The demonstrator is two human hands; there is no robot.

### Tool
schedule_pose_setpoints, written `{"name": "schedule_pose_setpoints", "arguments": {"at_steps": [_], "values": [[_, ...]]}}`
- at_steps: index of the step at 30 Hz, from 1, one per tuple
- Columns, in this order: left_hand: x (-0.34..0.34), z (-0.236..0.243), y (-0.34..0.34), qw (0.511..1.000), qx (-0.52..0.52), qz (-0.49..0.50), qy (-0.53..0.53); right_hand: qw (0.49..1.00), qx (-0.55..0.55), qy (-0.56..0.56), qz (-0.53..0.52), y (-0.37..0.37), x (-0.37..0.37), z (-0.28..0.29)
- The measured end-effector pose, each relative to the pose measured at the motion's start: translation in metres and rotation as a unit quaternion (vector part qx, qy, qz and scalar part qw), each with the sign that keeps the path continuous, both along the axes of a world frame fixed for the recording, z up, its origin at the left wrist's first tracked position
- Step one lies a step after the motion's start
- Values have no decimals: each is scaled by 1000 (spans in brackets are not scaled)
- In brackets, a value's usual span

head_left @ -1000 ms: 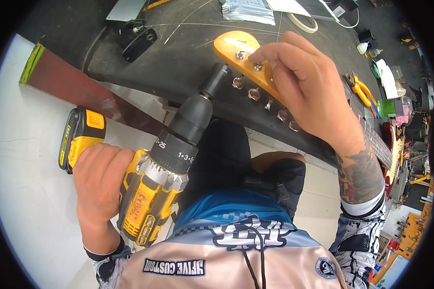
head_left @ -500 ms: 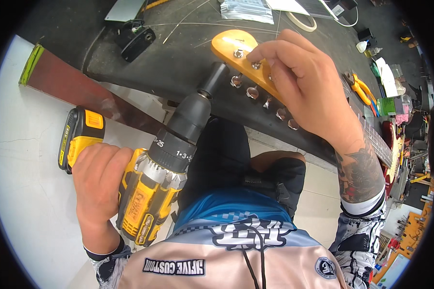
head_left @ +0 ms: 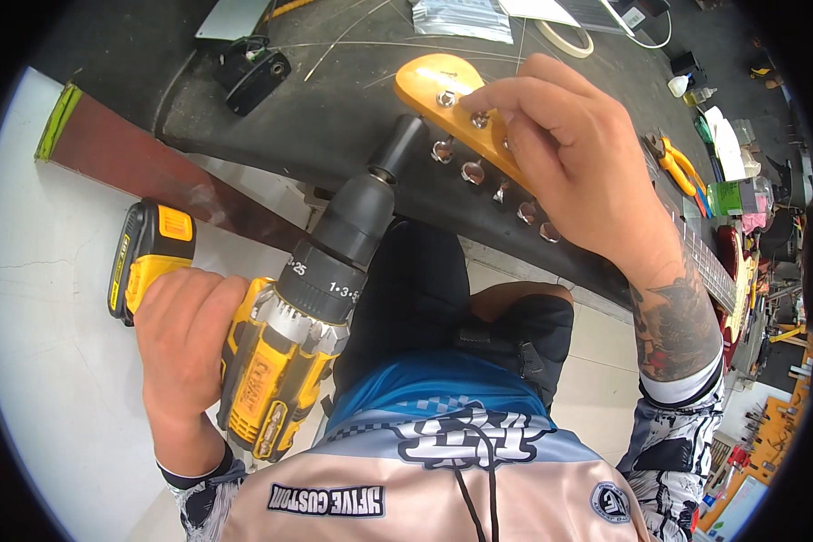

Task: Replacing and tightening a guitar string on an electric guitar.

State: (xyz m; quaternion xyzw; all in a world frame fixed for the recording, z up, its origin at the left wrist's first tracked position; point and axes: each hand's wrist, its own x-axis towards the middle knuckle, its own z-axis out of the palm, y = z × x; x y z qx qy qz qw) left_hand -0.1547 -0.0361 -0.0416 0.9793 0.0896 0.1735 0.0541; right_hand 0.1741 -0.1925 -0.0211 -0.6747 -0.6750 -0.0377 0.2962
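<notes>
Glossy amber wooden guitar headstock [head_left: 425, 78] shows over the black bench [head_left: 343, 99] in the head view; my left hand [head_left: 185, 334] grips a yellow-and-black cordless drill [head_left: 266, 379], its black cylindrical socket [head_left: 398, 147] near silver metal tuners [head_left: 472, 172]; my right hand [head_left: 574, 154] curls over the headstock, its grip I cannot tell.

At two o'clock the bare right grip [head_left: 569, 158] hides part of the glossy amber wooden headstock [head_left: 441, 77]; at one, the edge crops a flat white sheet [head_left: 542, 11].
</notes>
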Motion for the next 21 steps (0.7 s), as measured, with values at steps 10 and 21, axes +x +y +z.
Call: {"name": "schedule_pose_setpoints", "arguments": {"at_steps": [10,21], "values": [[-2,-4,0,1000,2,6,-10,999,-30,-31,1,0,-2,10],[-2,-11,2,1000,1,2,-16,998,-64,2,7,2,4,8]]}}
